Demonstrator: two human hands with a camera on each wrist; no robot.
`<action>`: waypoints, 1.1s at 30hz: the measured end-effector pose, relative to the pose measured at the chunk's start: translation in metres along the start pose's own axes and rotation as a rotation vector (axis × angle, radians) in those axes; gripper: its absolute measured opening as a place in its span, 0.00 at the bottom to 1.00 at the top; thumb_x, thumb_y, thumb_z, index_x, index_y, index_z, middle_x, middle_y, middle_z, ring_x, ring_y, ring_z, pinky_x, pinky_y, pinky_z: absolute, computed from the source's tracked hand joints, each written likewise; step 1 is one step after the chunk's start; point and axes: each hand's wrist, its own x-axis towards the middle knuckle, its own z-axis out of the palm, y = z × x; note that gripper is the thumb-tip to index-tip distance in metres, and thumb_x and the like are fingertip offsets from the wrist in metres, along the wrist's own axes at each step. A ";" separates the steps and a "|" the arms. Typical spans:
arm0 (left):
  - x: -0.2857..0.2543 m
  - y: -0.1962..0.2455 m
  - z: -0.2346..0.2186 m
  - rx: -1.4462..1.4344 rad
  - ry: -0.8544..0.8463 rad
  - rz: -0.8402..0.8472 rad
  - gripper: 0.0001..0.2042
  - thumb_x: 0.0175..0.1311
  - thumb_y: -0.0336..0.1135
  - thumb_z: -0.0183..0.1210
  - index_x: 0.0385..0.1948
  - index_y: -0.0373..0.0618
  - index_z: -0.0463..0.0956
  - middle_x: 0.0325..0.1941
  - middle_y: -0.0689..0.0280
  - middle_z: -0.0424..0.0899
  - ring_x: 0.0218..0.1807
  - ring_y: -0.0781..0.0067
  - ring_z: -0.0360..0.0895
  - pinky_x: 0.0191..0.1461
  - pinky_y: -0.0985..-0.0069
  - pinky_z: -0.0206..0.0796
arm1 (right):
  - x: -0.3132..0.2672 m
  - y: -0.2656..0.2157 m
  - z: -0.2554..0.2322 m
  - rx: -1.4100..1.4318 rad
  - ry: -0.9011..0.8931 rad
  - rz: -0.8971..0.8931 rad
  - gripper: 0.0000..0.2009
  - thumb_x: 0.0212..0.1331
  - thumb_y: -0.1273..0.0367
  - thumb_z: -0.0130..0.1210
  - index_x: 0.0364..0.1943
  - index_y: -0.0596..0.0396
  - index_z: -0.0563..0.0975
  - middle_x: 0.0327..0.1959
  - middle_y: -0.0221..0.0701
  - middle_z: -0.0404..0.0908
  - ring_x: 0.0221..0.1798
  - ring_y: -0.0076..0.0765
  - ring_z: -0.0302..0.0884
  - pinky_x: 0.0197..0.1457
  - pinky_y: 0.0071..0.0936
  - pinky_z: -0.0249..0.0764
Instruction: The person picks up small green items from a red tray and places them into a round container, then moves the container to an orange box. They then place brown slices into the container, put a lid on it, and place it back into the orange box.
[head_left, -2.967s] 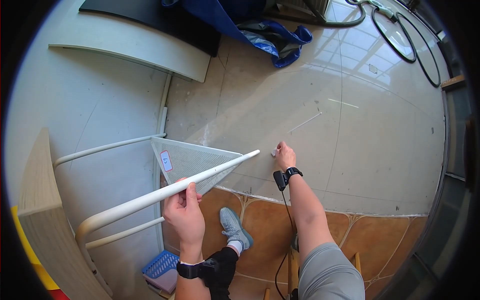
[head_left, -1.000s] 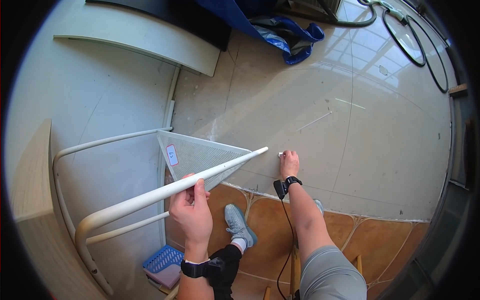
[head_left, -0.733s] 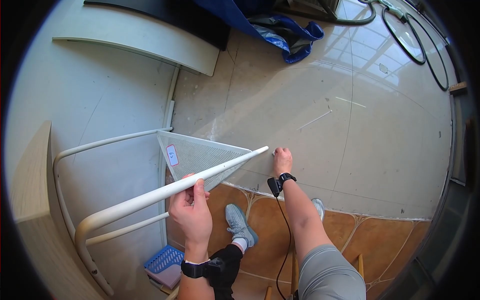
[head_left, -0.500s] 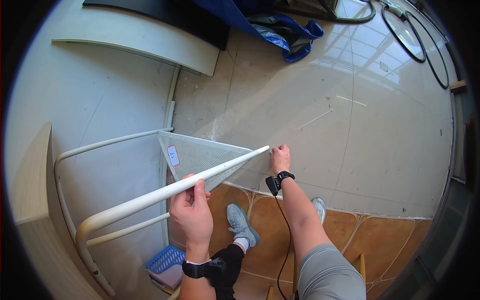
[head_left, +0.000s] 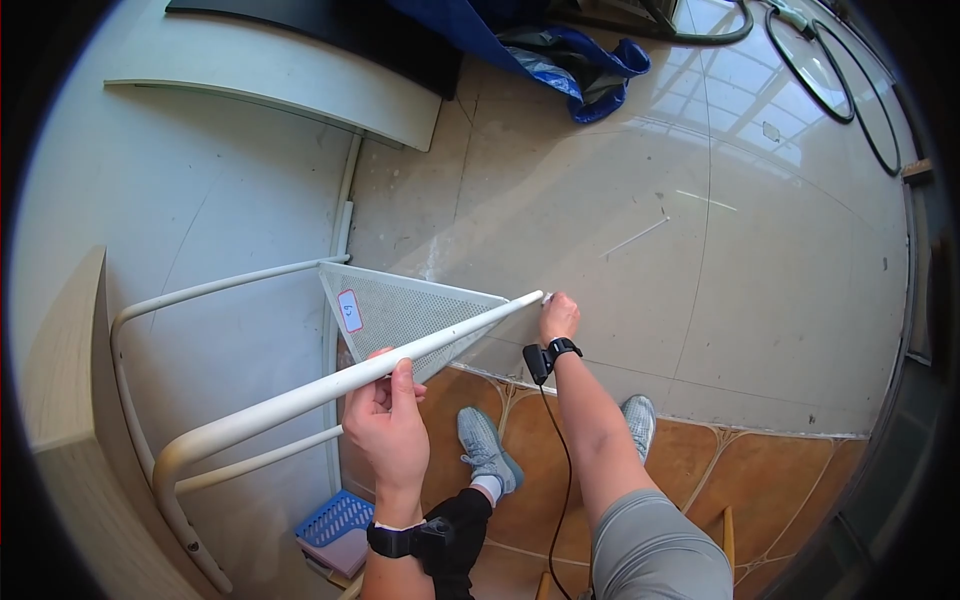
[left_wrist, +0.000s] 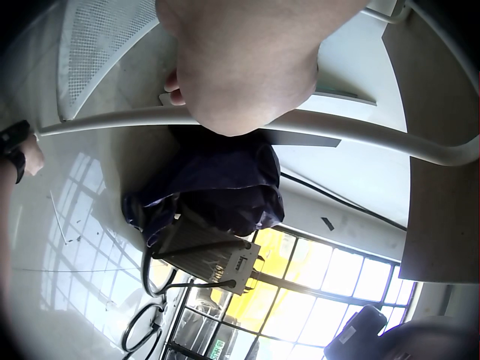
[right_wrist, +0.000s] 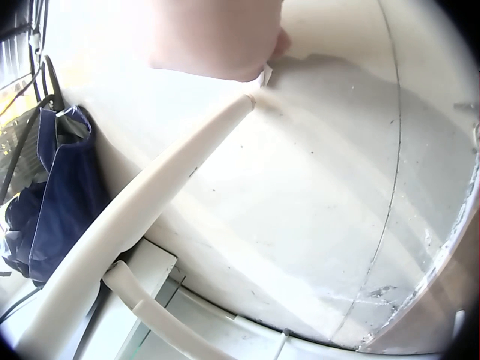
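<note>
My left hand (head_left: 388,430) grips a white bent metal tube (head_left: 270,408), its thumb on the near side. The tube belongs to a frame with a triangular perforated panel (head_left: 420,312) bearing a numbered label (head_left: 350,310). At the tube's tip, my right hand (head_left: 560,316) pinches a small white piece (right_wrist: 267,76), mostly hidden by the fingers; I cannot tell what it is. In the right wrist view, the piece sits right by the tube's end. The left wrist view shows the left hand (left_wrist: 240,67) over the tube from the other side.
A wooden board (head_left: 65,350) stands at the left by the frame. A blue basket (head_left: 335,520) lies below it. Blue sheeting (head_left: 600,75) and a black hose (head_left: 835,95) lie on the far floor. A thin white stick (head_left: 636,237) is on the tiles.
My right hand, with the small white piece, has moved left to the tube's tip. My left hand keeps its hold on the tube.
</note>
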 end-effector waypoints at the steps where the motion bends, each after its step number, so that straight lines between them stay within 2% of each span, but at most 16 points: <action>1: 0.001 0.001 0.000 0.001 -0.001 -0.001 0.12 0.74 0.27 0.60 0.54 0.31 0.79 0.40 0.62 0.85 0.33 0.80 0.81 0.36 0.81 0.77 | 0.001 0.000 0.002 0.029 0.036 -0.062 0.09 0.64 0.67 0.59 0.35 0.58 0.85 0.37 0.47 0.85 0.43 0.56 0.85 0.49 0.48 0.82; 2: 0.001 0.001 -0.001 0.003 -0.001 0.000 0.12 0.74 0.27 0.60 0.54 0.31 0.79 0.40 0.62 0.85 0.33 0.80 0.81 0.36 0.81 0.77 | 0.000 0.000 0.003 0.057 0.070 -0.124 0.08 0.64 0.68 0.59 0.35 0.58 0.86 0.37 0.47 0.85 0.43 0.56 0.85 0.49 0.47 0.82; 5: 0.000 0.003 -0.001 0.008 -0.013 -0.011 0.12 0.74 0.27 0.60 0.53 0.31 0.79 0.40 0.62 0.85 0.33 0.80 0.81 0.35 0.81 0.77 | 0.000 -0.002 0.004 0.078 0.090 -0.156 0.08 0.64 0.69 0.58 0.36 0.56 0.86 0.37 0.47 0.85 0.42 0.56 0.85 0.50 0.48 0.81; 12: 0.001 0.005 -0.003 -0.020 -0.012 -0.028 0.12 0.74 0.27 0.60 0.53 0.31 0.79 0.40 0.62 0.85 0.33 0.80 0.81 0.36 0.81 0.77 | 0.005 -0.009 0.005 0.113 0.064 -0.104 0.09 0.63 0.72 0.56 0.38 0.54 0.88 0.39 0.46 0.86 0.44 0.56 0.85 0.50 0.47 0.81; 18: 0.001 0.007 -0.003 -0.049 -0.017 -0.044 0.11 0.73 0.26 0.61 0.52 0.31 0.79 0.40 0.63 0.85 0.34 0.80 0.81 0.36 0.81 0.77 | 0.008 -0.007 -0.002 0.174 0.022 -0.107 0.12 0.62 0.71 0.56 0.45 0.54 0.88 0.39 0.49 0.87 0.44 0.58 0.86 0.52 0.46 0.82; 27: 0.001 0.006 -0.005 -0.045 -0.006 -0.020 0.11 0.73 0.26 0.61 0.52 0.32 0.80 0.40 0.63 0.85 0.34 0.80 0.81 0.36 0.82 0.77 | 0.011 0.000 -0.002 0.251 -0.028 -0.193 0.13 0.62 0.72 0.55 0.47 0.52 0.88 0.40 0.49 0.87 0.44 0.59 0.86 0.53 0.47 0.82; 30: 0.002 0.006 -0.003 -0.021 0.000 -0.014 0.11 0.73 0.26 0.61 0.52 0.32 0.80 0.38 0.64 0.85 0.33 0.80 0.81 0.35 0.81 0.77 | 0.012 -0.007 -0.004 0.256 -0.061 -0.122 0.13 0.62 0.72 0.54 0.47 0.54 0.87 0.42 0.50 0.87 0.46 0.58 0.86 0.54 0.46 0.81; 32: 0.000 0.007 -0.001 -0.003 0.006 -0.019 0.10 0.73 0.27 0.61 0.51 0.32 0.81 0.37 0.64 0.85 0.32 0.80 0.81 0.34 0.81 0.76 | 0.015 -0.008 -0.001 0.274 0.059 -0.082 0.13 0.61 0.73 0.54 0.47 0.58 0.85 0.44 0.49 0.87 0.50 0.55 0.85 0.57 0.45 0.80; 33: 0.001 0.006 0.001 0.017 0.009 -0.007 0.11 0.73 0.27 0.62 0.51 0.32 0.81 0.36 0.64 0.85 0.31 0.80 0.81 0.34 0.81 0.76 | 0.017 -0.006 -0.004 0.270 0.057 -0.089 0.13 0.61 0.73 0.54 0.47 0.58 0.85 0.44 0.49 0.87 0.50 0.55 0.85 0.57 0.45 0.80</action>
